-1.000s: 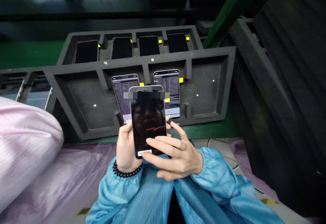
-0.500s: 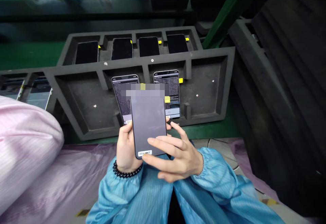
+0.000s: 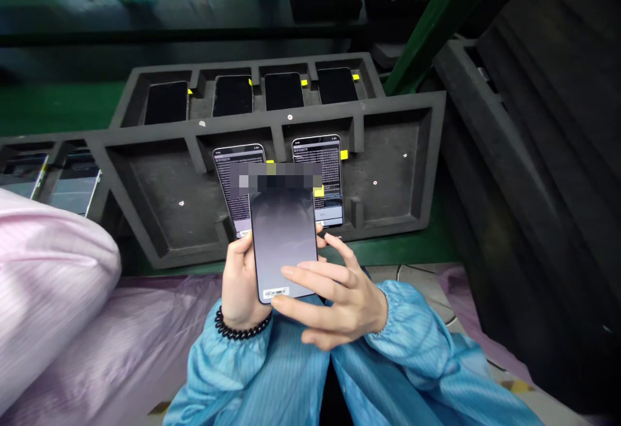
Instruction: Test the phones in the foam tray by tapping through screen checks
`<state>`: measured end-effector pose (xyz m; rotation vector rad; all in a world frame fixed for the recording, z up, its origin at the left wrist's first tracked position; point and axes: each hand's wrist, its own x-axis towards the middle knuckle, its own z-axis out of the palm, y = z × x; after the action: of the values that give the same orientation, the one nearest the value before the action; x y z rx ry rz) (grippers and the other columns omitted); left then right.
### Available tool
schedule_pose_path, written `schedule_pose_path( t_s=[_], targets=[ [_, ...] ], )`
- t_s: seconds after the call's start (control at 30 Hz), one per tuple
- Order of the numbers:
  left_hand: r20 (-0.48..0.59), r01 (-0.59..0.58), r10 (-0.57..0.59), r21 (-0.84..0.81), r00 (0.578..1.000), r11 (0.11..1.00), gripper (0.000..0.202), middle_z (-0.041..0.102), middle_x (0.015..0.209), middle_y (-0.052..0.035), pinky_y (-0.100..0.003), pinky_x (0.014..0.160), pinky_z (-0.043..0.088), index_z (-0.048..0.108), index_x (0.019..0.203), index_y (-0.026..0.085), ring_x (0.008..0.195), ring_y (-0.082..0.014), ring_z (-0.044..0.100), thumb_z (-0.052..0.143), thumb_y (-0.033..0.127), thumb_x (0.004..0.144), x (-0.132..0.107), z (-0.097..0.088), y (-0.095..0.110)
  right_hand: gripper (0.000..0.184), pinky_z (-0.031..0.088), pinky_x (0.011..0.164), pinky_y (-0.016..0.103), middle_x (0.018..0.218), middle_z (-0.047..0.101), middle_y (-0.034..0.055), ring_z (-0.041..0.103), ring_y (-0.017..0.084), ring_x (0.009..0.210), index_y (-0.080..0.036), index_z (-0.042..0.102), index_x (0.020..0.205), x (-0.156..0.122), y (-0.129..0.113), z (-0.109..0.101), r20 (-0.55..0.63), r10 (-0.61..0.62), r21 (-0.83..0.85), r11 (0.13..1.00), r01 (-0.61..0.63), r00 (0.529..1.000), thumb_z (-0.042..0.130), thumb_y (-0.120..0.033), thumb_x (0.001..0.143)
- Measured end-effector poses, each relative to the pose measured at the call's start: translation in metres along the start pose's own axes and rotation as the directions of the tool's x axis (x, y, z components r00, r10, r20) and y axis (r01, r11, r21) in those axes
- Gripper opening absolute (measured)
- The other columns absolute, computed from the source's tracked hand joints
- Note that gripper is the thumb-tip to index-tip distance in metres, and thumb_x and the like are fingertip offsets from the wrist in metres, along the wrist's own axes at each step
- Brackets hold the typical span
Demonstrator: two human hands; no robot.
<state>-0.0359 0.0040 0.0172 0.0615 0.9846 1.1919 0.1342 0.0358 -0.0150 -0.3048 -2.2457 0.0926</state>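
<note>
A black front tray (image 3: 395, 174), divided into compartments, is spread across the middle, and directly behind it a rear tray (image 3: 196, 80) is placed, in which four dark phones (image 3: 284, 93) are held. Left of the front tray, pale pink cloth (image 3: 53, 238) is bunched. Over the near edge of the front tray, at its middle, the held phone (image 3: 284, 238) is raised screen up, its top end blurred. On the near side of the front tray, the right hand (image 3: 342, 297) is poised with its fingers spread over the screen's lower right; whether the glass is touched cannot be told. Just before the same edge, the held phone is clasped by the left hand (image 3: 242, 290): its left side is pressed by the thumb, its right side is met by fingertips, and the lower half is framed between them. In the front tray's two middle compartments, two lit phones (image 3: 330, 167) are partly covered. Near the phone's bottom edge, a white label (image 3: 276, 293) is stuck.
</note>
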Motion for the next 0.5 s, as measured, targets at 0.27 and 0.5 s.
schedule_pose_path(
  t_s=[0.27, 0.5],
  targets=[
    [-0.042, 0.007, -0.007, -0.002, 0.999, 1.000, 0.054, 0.075, 0.110, -0.0150, -0.051, 0.106, 0.055, 0.070, 0.114, 0.014, 0.124, -0.0366, 0.064, 0.044, 0.053, 0.086, 0.0000, 0.0020, 0.0007, 0.039, 0.029, 0.128, 0.053, 0.129, 0.071, 0.0050, 0.054, 0.017, 0.128, -0.029, 0.071, 0.119, 0.0011, 0.0007, 0.0001, -0.028, 0.009, 0.000, 1.000, -0.009, 1.000, 0.036, -0.039, 0.105],
    [-0.086, 0.006, -0.013, -0.082, 0.996, 0.997, 0.046, 0.076, 0.104, -0.0124, -0.052, 0.107, 0.055, 0.072, 0.103, 0.017, 0.125, -0.0358, 0.064, 0.048, 0.052, 0.084, 0.0010, 0.0020, -0.0022, 0.044, 0.032, 0.127, 0.051, 0.129, 0.070, 0.0027, 0.054, 0.014, 0.128, -0.034, 0.071, 0.119, 0.0008, 0.0004, 0.0008, -0.024, 0.014, -0.004, 1.000, -0.014, 1.000, 0.029, -0.038, 0.107]
  ],
)
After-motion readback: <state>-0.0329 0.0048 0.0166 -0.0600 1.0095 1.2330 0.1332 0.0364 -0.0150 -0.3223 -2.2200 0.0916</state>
